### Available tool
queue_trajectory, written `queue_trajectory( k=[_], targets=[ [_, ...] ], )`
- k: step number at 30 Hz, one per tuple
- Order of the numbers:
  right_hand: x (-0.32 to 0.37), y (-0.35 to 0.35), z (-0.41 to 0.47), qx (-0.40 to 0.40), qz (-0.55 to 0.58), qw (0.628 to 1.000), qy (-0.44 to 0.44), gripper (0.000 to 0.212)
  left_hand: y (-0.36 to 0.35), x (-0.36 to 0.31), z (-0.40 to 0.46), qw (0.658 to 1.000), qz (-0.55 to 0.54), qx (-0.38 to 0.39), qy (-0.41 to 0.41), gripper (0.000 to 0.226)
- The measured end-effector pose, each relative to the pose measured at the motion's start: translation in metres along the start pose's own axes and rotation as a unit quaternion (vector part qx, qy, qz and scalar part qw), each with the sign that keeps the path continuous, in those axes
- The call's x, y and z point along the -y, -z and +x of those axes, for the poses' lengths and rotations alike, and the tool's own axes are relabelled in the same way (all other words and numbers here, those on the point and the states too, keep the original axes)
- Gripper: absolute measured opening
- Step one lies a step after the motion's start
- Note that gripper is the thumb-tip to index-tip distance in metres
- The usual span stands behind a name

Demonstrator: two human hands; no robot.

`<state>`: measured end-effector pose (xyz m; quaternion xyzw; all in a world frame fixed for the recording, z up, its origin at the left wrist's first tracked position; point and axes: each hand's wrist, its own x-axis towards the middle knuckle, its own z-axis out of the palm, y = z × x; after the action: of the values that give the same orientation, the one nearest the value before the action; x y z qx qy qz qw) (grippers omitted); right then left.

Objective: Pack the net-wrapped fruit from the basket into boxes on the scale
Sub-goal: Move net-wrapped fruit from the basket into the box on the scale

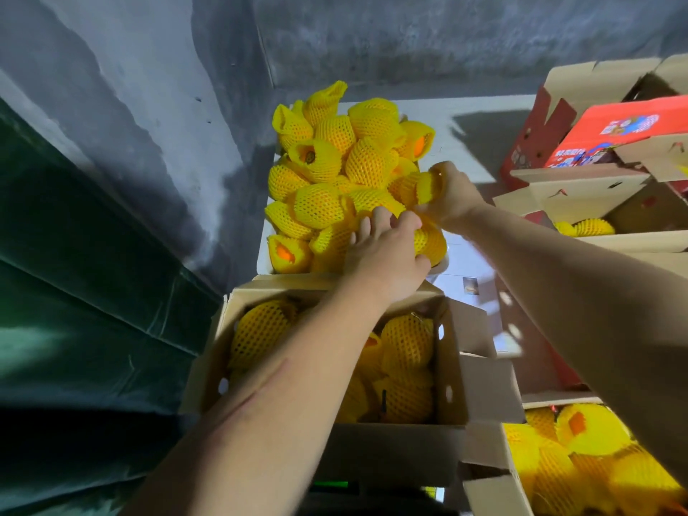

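Note:
A heap of fruit in yellow foam nets [335,173] fills a white basket [265,251] ahead of me. My left hand [385,251] reaches over the near right part of the heap and grips a net-wrapped fruit [432,242] there. My right hand [452,197] is just beyond it, its fingers curled round another net-wrapped fruit [415,186] at the heap's right edge. Below my left forearm an open cardboard box [452,370] holds several wrapped fruit [407,340]. A dark edge with a green glow [331,486] shows under the box; the scale itself is hidden.
Another open box with wrapped fruit [580,463] sits at the bottom right. More cardboard boxes [588,195] and a red printed box [629,132] stand at the right. A grey wall [149,106] and a dark green sheet [74,292] close the left side.

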<state>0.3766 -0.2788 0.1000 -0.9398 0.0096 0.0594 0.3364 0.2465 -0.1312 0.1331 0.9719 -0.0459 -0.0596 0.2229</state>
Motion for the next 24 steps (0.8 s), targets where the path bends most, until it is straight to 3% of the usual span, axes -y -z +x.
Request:
queue_trajectory(
  k=[4,6,10,13,16,18,22,24],
  targets=[
    [0.010,0.013,-0.021,-0.140,0.082,0.984,0.079,0.072,0.012,0.006,-0.009,0.997,-0.057,-0.044,-0.005,0.047],
    [0.023,0.025,-0.042,-0.153,0.178,0.966,0.112,0.068,0.016,0.008,-0.013,0.988,-0.132,-0.074,-0.001,0.051],
    [0.058,0.037,-0.104,0.010,0.359,0.927,0.107,0.055,0.029,0.011,-0.034,0.933,-0.346,-0.093,0.013,0.080],
    [0.075,0.032,-0.148,0.128,0.344,0.925,0.098,0.048,0.039,0.021,-0.060,0.922,-0.367,-0.115,-0.048,0.085],
    [0.086,0.019,-0.189,0.154,0.276,0.937,0.152,0.048,0.046,0.040,-0.089,0.916,-0.373,-0.130,-0.067,0.074],
    [0.092,0.008,-0.209,0.156,0.267,0.939,0.150,0.046,0.047,0.051,-0.106,0.933,-0.334,-0.124,-0.059,0.075],
    [0.102,-0.006,-0.232,0.121,0.293,0.943,0.096,0.037,0.047,0.068,-0.132,0.935,-0.346,-0.068,-0.043,0.098],
    [0.102,-0.011,-0.242,0.130,0.332,0.932,0.069,0.045,0.049,0.072,-0.145,0.932,-0.357,-0.044,-0.040,0.109]
  ],
)
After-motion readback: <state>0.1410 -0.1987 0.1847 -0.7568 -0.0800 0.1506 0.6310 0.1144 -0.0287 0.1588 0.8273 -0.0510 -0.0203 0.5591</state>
